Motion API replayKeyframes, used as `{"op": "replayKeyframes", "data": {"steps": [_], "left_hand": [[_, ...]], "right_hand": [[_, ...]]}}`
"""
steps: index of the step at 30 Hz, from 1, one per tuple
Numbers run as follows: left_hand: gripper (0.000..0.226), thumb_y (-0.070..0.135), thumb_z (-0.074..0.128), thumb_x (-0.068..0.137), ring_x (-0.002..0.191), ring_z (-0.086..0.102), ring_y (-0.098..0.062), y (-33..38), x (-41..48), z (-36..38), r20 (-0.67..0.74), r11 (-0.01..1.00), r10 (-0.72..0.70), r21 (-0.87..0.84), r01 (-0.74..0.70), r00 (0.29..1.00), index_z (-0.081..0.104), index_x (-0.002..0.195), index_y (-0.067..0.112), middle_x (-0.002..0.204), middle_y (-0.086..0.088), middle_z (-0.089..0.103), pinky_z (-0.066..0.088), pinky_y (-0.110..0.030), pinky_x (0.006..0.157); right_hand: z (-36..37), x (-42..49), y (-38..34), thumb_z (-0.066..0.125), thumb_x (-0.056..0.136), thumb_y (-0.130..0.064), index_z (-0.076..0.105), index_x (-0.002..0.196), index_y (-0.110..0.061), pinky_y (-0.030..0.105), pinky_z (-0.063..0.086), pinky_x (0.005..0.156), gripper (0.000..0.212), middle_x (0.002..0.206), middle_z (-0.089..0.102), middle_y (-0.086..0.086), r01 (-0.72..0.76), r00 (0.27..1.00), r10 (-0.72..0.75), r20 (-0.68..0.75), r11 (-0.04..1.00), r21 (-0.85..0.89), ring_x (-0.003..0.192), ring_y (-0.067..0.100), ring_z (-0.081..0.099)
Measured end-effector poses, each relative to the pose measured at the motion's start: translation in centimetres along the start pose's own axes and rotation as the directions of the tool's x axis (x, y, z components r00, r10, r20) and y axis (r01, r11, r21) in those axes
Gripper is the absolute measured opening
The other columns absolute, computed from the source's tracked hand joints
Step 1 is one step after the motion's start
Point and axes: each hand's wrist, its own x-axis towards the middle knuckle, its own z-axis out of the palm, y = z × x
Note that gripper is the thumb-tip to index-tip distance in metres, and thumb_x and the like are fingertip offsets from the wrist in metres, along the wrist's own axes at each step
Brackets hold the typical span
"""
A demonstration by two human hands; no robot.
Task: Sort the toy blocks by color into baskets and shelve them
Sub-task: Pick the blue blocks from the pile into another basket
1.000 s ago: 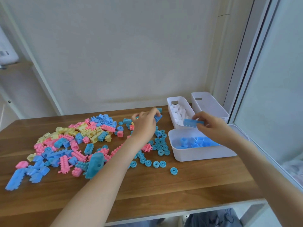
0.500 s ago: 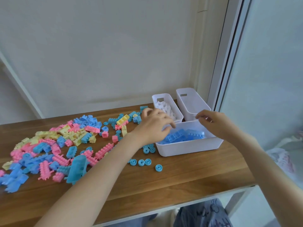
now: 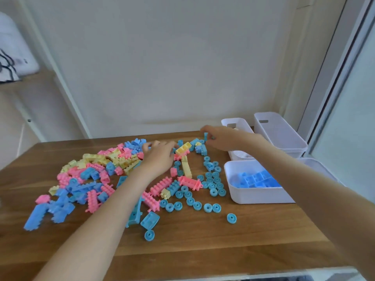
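blocks (image 3: pixel 105 175) left on table (image 3: pixel 203 250) — baskets (image 3: pixel 257 196) right

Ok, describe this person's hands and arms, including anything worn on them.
The left hand and right hand are bare: no gloves, rings or watch visible. Both forearms are uncovered to the frame edge, with no sleeves in view.

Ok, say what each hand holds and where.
The right hand pinches a small blue block by its upper end; left hand touches the pile, hold unclear.
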Motion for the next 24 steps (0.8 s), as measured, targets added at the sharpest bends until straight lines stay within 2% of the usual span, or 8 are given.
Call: {"op": "replayKeyframes", "data": {"steps": [5, 8, 12, 14, 16, 18, 21, 24], "left_hand": [[0.041, 0.028, 0.041, 0.097, 0.132, 0.029, -0.022, 1.2, 2.3, 0.2, 0.026, 0.985, 0.04, 0.165, -0.044, 0.999, 0.042, 0.138, 0.032, 0.142, 0.0, 0.041, 0.015, -0.042, 0.105], [0.039, 0.026, 0.044, 0.096, 0.133, 0.028, -0.022, 1.9, 3.9, 0.8, -0.031, 0.991, 0.089, 0.103, -0.085, 0.996, 0.046, 0.135, 0.034, 0.142, -0.001, 0.039, 0.011, -0.044, 0.108], [0.038, 0.023, 0.049, 0.094, 0.136, 0.021, -0.027, 3.4, 5.6, 2.9, -0.03, 0.967, 0.152, 0.212, -0.142, 0.988, 0.05, 0.131, 0.033, 0.145, -0.007, 0.033, 0.004, -0.049, 0.112], [0.032, 0.032, 0.048, 0.096, 0.139, 0.016, -0.029, 3.3, 6.1, 3.8, -0.03, 0.964, 0.152, 0.226, -0.141, 0.988, 0.053, 0.127, 0.031, 0.15, -0.011, 0.025, 0.001, -0.051, 0.113], [0.036, 0.044, 0.048, 0.094, 0.14, 0.014, -0.029, 3.5, 6.6, 4.7, -0.027, 0.967, 0.154, 0.211, -0.145, 0.988, 0.054, 0.125, 0.027, 0.152, -0.012, 0.02, 0.001, -0.052, 0.113], [0.045, 0.052, 0.047, 0.092, 0.141, 0.013, -0.03, 3.9, 6.8, 5.1, -0.013, 0.967, 0.149, 0.213, -0.143, 0.989, 0.052, 0.126, 0.023, 0.154, -0.013, 0.017, 0.003, -0.052, 0.113], [0.047, 0.053, 0.047, 0.091, 0.142, 0.012, -0.03, 4.3, 7.0, 5.3, -0.024, 0.97, 0.15, 0.196, -0.143, 0.988, 0.053, 0.124, 0.021, 0.154, -0.012, 0.017, 0.004, -0.052, 0.113], [0.039, 0.05, 0.051, 0.09, 0.141, 0.012, -0.029, 4.8, 7.3, 5.5, -0.031, 0.977, 0.153, 0.154, -0.146, 0.988, 0.056, 0.116, 0.022, 0.153, -0.011, 0.019, 0.004, -0.051, 0.113]], "right_hand": [[2.1, 4.5, 1.0, 0.046, 0.095, -0.022, 0.04, 0.137, -0.013, 0.032, 0.039, 0.096, 0.044, 0.137, 0.048, 0.01, -0.091, 0.98, 0.116, 0.159, 0.983, -0.156, 0.12, 0.026, 0.048], [2.5, 5.4, 1.0, 0.056, 0.09, -0.031, 0.044, 0.123, -0.012, 0.035, 0.046, 0.089, 0.04, 0.121, 0.054, 0.005, -0.091, 0.975, 0.124, 0.184, 0.98, -0.176, 0.105, 0.024, 0.054], [2.8, 4.4, 0.6, 0.058, 0.088, -0.036, 0.043, 0.12, -0.013, 0.031, 0.042, 0.079, 0.042, 0.117, 0.056, 0.006, -0.039, 0.982, 0.068, 0.175, 0.986, -0.162, 0.096, 0.022, 0.052], [2.8, 3.2, -0.3, 0.058, 0.09, -0.036, 0.047, 0.119, -0.012, 0.029, 0.042, 0.079, 0.039, 0.112, 0.058, 0.005, 0.0, 0.966, 0.048, 0.253, 0.982, -0.187, 0.097, 0.022, 0.054], [2.7, 2.0, -0.8, 0.06, 0.089, -0.035, 0.047, 0.111, -0.016, 0.022, 0.041, 0.068, 0.031, 0.091, 0.055, -0.002, 0.006, 0.934, 0.066, 0.352, 0.98, -0.199, 0.082, 0.015, 0.054], [3.0, 1.5, -0.9, 0.063, 0.089, -0.027, 0.043, 0.119, -0.023, 0.017, 0.04, 0.059, 0.037, 0.079, 0.045, -0.008, -0.015, 0.917, 0.088, 0.389, 0.982, -0.187, 0.066, 0.007, 0.048], [3.2, 1.3, -0.6, 0.062, 0.089, -0.015, 0.041, 0.131, -0.018, 0.016, 0.046, 0.058, 0.047, 0.079, 0.046, -0.006, -0.067, 0.925, 0.107, 0.364, 0.99, -0.123, 0.058, 0.006, 0.049], [3.5, 1.4, -0.1, 0.059, 0.091, -0.017, 0.046, 0.125, -0.013, 0.019, 0.047, 0.061, 0.037, 0.086, 0.053, -0.001, -0.068, 0.937, 0.103, 0.334, 0.991, -0.116, 0.059, 0.008, 0.049]]}}
